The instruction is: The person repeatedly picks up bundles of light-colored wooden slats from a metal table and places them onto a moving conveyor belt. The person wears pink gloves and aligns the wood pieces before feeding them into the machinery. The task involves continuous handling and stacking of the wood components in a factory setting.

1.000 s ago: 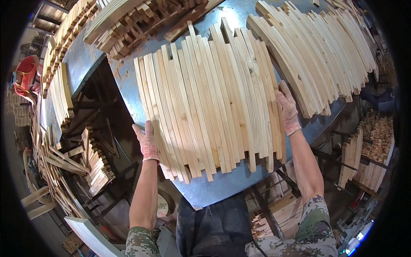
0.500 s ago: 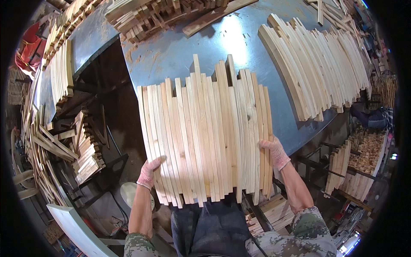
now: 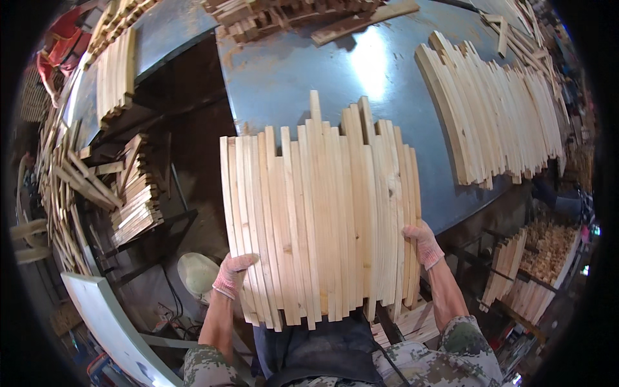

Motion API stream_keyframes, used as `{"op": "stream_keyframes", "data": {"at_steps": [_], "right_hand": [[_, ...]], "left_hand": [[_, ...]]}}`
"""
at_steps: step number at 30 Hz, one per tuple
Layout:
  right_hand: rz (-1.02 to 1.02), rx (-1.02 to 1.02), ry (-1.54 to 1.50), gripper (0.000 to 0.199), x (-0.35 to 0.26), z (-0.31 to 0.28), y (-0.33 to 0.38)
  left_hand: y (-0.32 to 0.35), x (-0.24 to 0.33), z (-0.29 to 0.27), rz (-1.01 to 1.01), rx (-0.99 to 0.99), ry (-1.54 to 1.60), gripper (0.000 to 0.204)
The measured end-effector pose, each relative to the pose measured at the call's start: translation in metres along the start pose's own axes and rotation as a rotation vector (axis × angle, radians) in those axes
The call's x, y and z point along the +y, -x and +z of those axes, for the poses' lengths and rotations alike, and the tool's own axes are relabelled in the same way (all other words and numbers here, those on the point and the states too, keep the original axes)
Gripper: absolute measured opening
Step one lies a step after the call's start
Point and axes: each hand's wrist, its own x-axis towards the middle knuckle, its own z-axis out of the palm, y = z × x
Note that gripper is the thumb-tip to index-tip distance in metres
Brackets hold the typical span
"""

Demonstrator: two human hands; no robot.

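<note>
A wide row of pale wooden strips (image 3: pixel 322 226), pressed side by side with uneven ends, is clamped between my gloved hands. My left hand (image 3: pixel 235 273) grips the row's left side near its lower end, thumb lying over the top face. On the opposite side, my right hand (image 3: pixel 425 244) is closed round the outermost strips, its thumb on top as well. The strips' near ends reach my dark apron (image 3: pixel 309 355); their far part overlaps the blue-grey table (image 3: pixel 309 77). The fingers beneath the wood are hidden.
Another row of strips (image 3: pixel 493 116) lies on the table's right side. Stacked short wood pieces (image 3: pixel 290 16) sit at the far edge. Lower left are a pale curved panel (image 3: pixel 116 329) and a round whitish object (image 3: pixel 196 274). A person in red (image 3: pixel 64 39) is at the far left.
The held strips and both hands sit slightly lower and further right in the picture. The surroundings have shifted too, so my view has turned. The person in red shows more, with an arm visible.
</note>
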Motion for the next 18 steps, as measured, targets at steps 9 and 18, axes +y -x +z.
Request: {"op": "stream_keyframes", "data": {"at_steps": [9, 18], "right_hand": [[-0.204, -0.151, 0.197, 0.045, -0.034, 0.114, 0.026], [-0.245, -0.588, 0.398, 0.083, -0.056, 0.247, 0.033]], "left_hand": [[0.096, 0.008, -0.066, 0.212, 0.099, 0.008, 0.067], [0.289, -0.032, -0.149, 0.560, 0.155, 0.264, 0.068]]}}
